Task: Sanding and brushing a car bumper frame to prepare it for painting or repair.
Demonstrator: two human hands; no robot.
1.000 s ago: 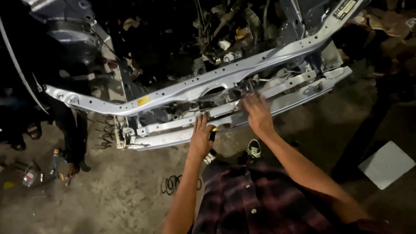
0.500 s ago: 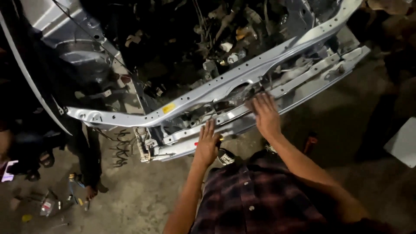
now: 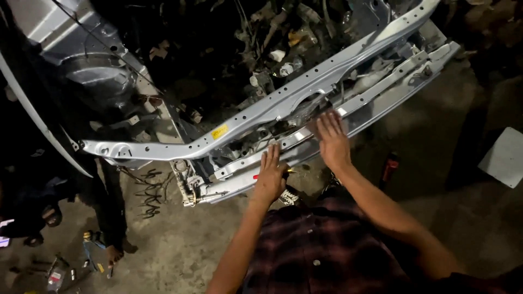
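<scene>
A stripped car front fills the upper view. Its silver upper crossbar [image 3: 283,106] runs diagonally above a lower silver bar [image 3: 376,100]. My left hand [image 3: 269,177] lies on the lower bar near its left end with fingers stretched out, and a small red and yellow tool [image 3: 256,176] is pinned under the palm. My right hand [image 3: 332,139] rests flat on the same bar further right, fingers spread and holding nothing. A yellow sticker [image 3: 220,131] sits on the upper crossbar. My plaid shirt [image 3: 321,250] covers the bottom centre.
Another person's legs and bare foot [image 3: 111,253] stand at the left by the fender [image 3: 81,65]. Small tools [image 3: 57,275] lie on the concrete floor at lower left, with a wire coil [image 3: 150,185] nearby. At right are a red object [image 3: 389,166] and a white sheet [image 3: 504,158].
The view has shifted, so the car front sits higher and further right. Both hands stay on the lower bar, and my right hand has flattened with its fingers spread.
</scene>
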